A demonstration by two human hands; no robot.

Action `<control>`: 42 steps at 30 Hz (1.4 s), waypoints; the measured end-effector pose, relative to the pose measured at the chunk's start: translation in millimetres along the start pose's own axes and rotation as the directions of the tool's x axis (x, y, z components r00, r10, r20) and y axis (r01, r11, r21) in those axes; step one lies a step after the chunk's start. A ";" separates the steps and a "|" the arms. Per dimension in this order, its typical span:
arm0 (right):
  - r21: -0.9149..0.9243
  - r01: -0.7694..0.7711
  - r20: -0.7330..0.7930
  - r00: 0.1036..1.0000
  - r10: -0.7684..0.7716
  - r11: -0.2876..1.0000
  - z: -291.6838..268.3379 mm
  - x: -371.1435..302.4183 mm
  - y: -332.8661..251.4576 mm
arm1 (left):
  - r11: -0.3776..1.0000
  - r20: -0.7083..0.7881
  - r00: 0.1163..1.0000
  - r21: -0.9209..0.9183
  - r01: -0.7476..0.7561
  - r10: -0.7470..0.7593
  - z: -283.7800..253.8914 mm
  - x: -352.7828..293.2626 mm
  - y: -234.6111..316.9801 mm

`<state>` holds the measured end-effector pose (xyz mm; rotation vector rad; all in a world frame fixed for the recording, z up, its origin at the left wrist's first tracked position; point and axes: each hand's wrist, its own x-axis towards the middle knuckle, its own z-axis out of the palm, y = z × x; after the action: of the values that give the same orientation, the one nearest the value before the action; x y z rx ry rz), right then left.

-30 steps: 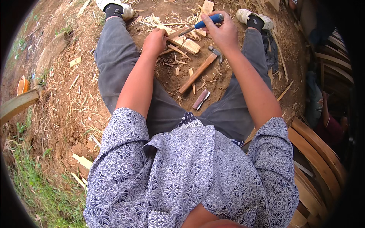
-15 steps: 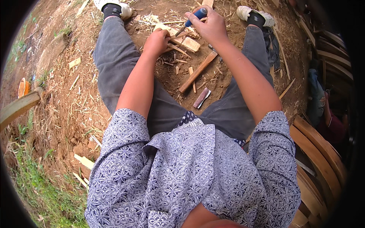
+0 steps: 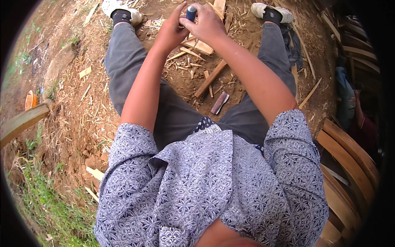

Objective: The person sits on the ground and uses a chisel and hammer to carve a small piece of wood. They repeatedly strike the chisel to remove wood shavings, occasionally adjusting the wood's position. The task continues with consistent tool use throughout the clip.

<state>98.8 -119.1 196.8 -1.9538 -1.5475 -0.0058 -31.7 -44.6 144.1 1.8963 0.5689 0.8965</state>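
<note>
A chisel with a blue handle (image 3: 191,14) stands nearly upright between my hands, its handle end toward me. My right hand (image 3: 208,25) is closed round it, the thumb reaching across toward the left. My left hand (image 3: 170,32) wraps the handle from the other side, one finger pointing up. The blade is hidden below the hands. Under them lies a pale wood block (image 3: 203,47) among split pieces. Nearer me, a wooden handle (image 3: 210,79) lies slanted on the soil, its far end behind my right forearm. Close by is a small reddish-brown piece (image 3: 220,103).
Wood shavings and offcuts (image 3: 85,72) litter the ground between and around my outstretched legs. A curved timber (image 3: 24,121) juts in at the left. Curved wooden boards (image 3: 349,152) are stacked at the right, near another person's leg (image 3: 345,96). Dark plastic (image 3: 293,49) lies beside my right leg.
My right hand has moved left and the chisel has swung from slanted to nearly upright. My left hand has come up from the wood to the handle. The metal-headed end of the wooden handle is now covered.
</note>
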 end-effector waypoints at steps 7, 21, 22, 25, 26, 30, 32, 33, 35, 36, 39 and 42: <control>0.027 -0.672 0.374 0.693 0.616 0.740 -9.2 -103.2 56.7 | 0.992 0.074 0.994 0.110 0.067 -0.076 -2.6 -11.6 -14.6; -0.152 -0.907 0.499 0.271 0.823 0.392 10.6 -186.4 102.6 | 0.994 0.087 0.995 0.102 0.044 -0.053 9.0 -4.6 -8.4; -0.071 -0.929 0.482 0.287 0.828 0.363 13.6 -191.0 107.4 | 0.995 0.088 0.994 0.086 0.049 -0.057 10.5 -3.2 -6.9; 0.160 -0.974 0.402 0.213 0.891 0.161 13.9 -193.0 125.0 | 0.990 0.137 0.986 0.112 0.085 -0.100 11.5 0.7 0.0; 0.322 -0.945 0.357 0.173 0.918 0.053 15.3 -193.1 131.9 | 0.988 0.162 0.981 0.131 0.088 -0.108 12.9 5.5 3.8; 0.427 -0.888 0.675 0.190 0.713 -0.168 -27.2 -166.6 111.4 | 0.986 0.125 0.986 0.133 0.096 -0.113 4.9 -2.9 -0.7; 0.383 -0.917 0.597 0.334 0.729 0.106 -53.3 -161.3 96.0 | 0.990 0.112 0.989 0.114 0.078 -0.091 8.2 -5.5 -0.5; 0.345 -0.908 0.561 0.404 0.722 0.240 -72.1 -153.3 80.2 | 0.989 0.118 0.989 0.123 0.079 -0.093 8.7 -5.2 2.5; 0.334 -0.768 0.480 0.637 0.603 0.546 -118.0 -123.4 37.5 | 0.991 0.111 0.990 0.108 0.076 -0.088 8.9 -6.2 1.5; 0.315 -0.668 0.444 0.732 0.518 0.674 -139.9 -108.5 16.6 | 0.994 0.099 0.992 0.083 0.067 -0.076 9.1 -6.6 -2.4; 0.441 -0.294 0.171 0.955 0.242 0.848 -180.7 -72.0 -33.2 | 0.997 0.075 0.995 0.061 0.056 -0.060 6.3 -9.6 -15.4; 0.480 -0.187 0.075 0.982 0.173 0.857 -196.4 -54.5 -83.6 | 0.997 0.065 0.996 0.063 0.054 -0.058 4.4 -10.4 -18.2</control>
<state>82.0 -251.6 372.0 -1.6819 -1.2240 0.4528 -35.1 -45.9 123.0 1.9482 0.6122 0.7850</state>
